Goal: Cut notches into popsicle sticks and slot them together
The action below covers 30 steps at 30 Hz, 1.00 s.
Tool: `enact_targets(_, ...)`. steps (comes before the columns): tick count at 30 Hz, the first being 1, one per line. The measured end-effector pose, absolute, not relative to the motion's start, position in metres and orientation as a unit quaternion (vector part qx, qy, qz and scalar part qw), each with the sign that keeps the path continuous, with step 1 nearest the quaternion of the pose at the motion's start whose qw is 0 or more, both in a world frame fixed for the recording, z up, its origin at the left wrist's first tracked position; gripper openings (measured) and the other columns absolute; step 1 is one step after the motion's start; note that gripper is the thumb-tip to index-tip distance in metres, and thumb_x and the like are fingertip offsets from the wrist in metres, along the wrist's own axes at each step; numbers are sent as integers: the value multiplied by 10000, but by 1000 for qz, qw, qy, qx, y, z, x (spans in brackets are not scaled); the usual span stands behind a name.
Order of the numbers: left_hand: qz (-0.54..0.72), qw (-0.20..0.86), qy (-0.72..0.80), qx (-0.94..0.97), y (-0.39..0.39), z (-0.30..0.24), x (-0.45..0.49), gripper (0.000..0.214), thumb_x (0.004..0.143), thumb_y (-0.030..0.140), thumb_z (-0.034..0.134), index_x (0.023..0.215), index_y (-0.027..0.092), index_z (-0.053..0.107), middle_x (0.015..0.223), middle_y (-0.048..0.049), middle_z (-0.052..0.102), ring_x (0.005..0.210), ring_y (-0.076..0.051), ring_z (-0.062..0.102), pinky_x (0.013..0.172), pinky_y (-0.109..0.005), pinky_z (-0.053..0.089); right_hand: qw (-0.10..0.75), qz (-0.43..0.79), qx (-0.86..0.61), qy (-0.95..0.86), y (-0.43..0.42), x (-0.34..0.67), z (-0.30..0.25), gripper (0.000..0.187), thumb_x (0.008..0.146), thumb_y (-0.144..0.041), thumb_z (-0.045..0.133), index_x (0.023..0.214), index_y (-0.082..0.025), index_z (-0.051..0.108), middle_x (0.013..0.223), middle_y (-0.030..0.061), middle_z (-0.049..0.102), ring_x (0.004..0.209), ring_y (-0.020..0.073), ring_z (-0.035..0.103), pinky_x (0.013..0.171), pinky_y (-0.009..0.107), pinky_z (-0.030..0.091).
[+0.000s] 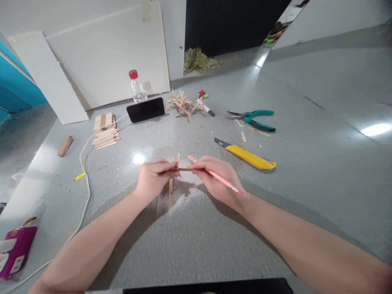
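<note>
My left hand (154, 176) pinches a thin wooden craft stick (184, 169), held level above the grey floor. My right hand (218, 176) grips a pink pencil (216, 175), its tip up near the stick's right end, and its fingers also touch that end. Another wooden stick (170, 198) lies flat on the floor just below the hands. Both hands are closed.
A stack of craft sticks (105, 130) lies at the left. A black phone (145, 109) leans on a red-capped bottle (137, 87). A stick structure (183, 103), a marker (205, 107), green pliers (252, 118), a yellow utility knife (248, 156), a white cable (86, 184) and a purple pack (15, 252) lie around.
</note>
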<state>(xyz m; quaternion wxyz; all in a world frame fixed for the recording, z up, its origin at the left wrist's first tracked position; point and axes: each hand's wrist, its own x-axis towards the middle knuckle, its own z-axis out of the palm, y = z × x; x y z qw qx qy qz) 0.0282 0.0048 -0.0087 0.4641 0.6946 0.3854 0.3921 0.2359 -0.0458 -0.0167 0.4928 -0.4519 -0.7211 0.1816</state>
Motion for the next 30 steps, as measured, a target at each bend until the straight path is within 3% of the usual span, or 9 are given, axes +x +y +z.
enact_targets(6,375,450,376,718,2,-7,30,191,799,334,822,968,247,817,857,-49,777,766,-169,713,723,-311,587,485,188,-476,-709,-48,230,-14,133,958,-178,610,917,-232,724,816,19,763,725,149,708,677,266,539)
enact_targets(13,348,507,411,673,5,-7,29,116,795,272,794,896,216,813,881,-49,791,790,-164,725,763,-306,586,454,198,-491,-717,-48,238,-13,69,924,-246,676,972,-222,719,815,21,773,685,145,714,651,246,545)
enact_targets(21,355,480,389,701,2,-5,29,136,826,288,782,932,204,796,928,-68,787,841,-177,740,775,-308,615,466,174,-448,-743,-44,245,-15,108,951,-223,645,1010,-245,733,846,15,760,695,132,686,668,261,540)
enact_targets(27,340,596,403,606,3,-8,33,450,785,263,808,1207,177,676,1026,-75,764,889,-176,758,854,-346,629,475,161,-434,-748,-43,242,-20,108,956,-213,651,1014,-248,734,870,20,770,737,141,709,706,274,558)
enact_targets(30,324,639,392,577,5,-9,35,470,774,228,812,1215,161,665,1019,-84,767,895,-172,751,859,-344,621,472,169,-423,-755,-42,240,-23,110,965,-217,644,1017,-248,736,893,24,778,777,147,724,735,281,569)
